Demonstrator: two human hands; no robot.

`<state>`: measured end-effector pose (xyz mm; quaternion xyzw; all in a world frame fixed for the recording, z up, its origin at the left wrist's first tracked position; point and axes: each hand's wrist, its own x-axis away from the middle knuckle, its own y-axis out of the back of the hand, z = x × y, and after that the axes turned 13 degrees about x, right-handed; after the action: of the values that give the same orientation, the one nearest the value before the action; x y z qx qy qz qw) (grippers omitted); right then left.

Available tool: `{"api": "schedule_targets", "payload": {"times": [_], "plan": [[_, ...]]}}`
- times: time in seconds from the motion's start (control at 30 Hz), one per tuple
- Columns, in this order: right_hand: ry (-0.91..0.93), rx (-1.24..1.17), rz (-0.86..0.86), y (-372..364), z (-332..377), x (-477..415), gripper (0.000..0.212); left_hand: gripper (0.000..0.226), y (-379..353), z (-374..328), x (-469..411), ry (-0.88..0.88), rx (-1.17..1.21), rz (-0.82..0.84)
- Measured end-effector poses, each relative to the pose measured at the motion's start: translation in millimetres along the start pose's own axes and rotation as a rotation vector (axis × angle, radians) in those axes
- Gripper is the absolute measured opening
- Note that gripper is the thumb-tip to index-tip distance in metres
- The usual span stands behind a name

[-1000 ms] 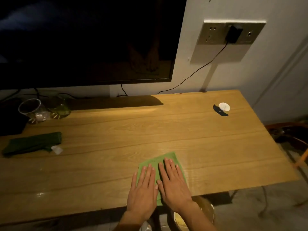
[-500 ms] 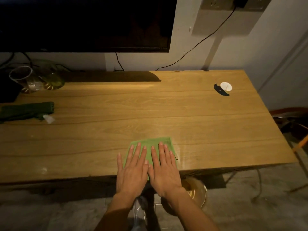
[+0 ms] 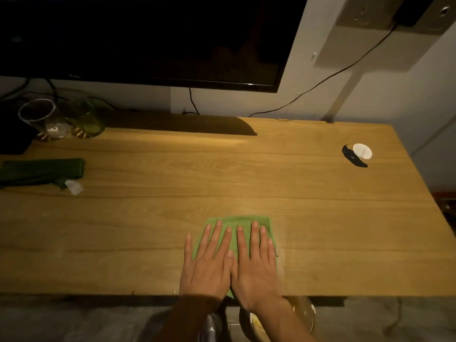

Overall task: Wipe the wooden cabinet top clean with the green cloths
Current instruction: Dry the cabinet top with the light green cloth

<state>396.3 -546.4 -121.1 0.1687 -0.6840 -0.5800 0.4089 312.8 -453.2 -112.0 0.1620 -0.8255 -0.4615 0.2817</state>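
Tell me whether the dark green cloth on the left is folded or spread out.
Folded. The dark cloth lies as a narrow, thick strip on the cabinet top, a white tag at its right end, touched by neither hand.

The wooden cabinet top [image 3: 246, 174] is light, honey-toned timber with long grain lines and board seams, its finish smooth with a soft satin sheen where the light falls. The light green cloth [image 3: 243, 221] lying on it near the front edge looks like a fine-knit, matt microfibre with a slightly ribbed weave. The dark green cloth [image 3: 42, 170] at the left is a matt, soft fabric in folds, with a small pale tag [image 3: 73, 187] that looks like thin paper or plastic. Two drinking glasses [image 3: 47, 119] at the back left are clear and glossy. The screen [image 3: 148, 38] above is black and glossy, in a smooth dark frame.
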Motion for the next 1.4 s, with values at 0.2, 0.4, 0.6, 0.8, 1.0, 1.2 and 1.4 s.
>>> {"api": "schedule_targets", "payload": {"times": [0.2,0.4,0.6,0.8,1.0,1.2,1.4], "plan": [[0.028,-0.013,0.021,47,-18,-125,0.064,0.057,38,21,-131,-0.129,0.012,-0.094],[0.009,0.010,-0.018,97,-39,-280,0.065,0.056,83,19,-284,-0.146,-0.023,-0.200],[-0.015,0.029,-0.073,118,-54,-354,0.068,0.049,101,10,-356,-0.103,-0.192,-0.038],[-0.023,0.011,-0.070,122,-54,-358,0.069,0.056,101,12,-364,-0.083,-0.150,-0.089],[-0.024,0.041,-0.102,111,-46,-322,0.064,0.043,99,9,-321,-0.161,-0.189,-0.221],[-0.030,-0.033,-0.026,83,-42,-239,0.063,0.057,64,13,-241,-0.162,0.038,-0.241],[0.012,-0.065,0.000,29,-51,-85,0.063,0.059,-1,-8,-93,-0.131,0.035,-0.197]]}}
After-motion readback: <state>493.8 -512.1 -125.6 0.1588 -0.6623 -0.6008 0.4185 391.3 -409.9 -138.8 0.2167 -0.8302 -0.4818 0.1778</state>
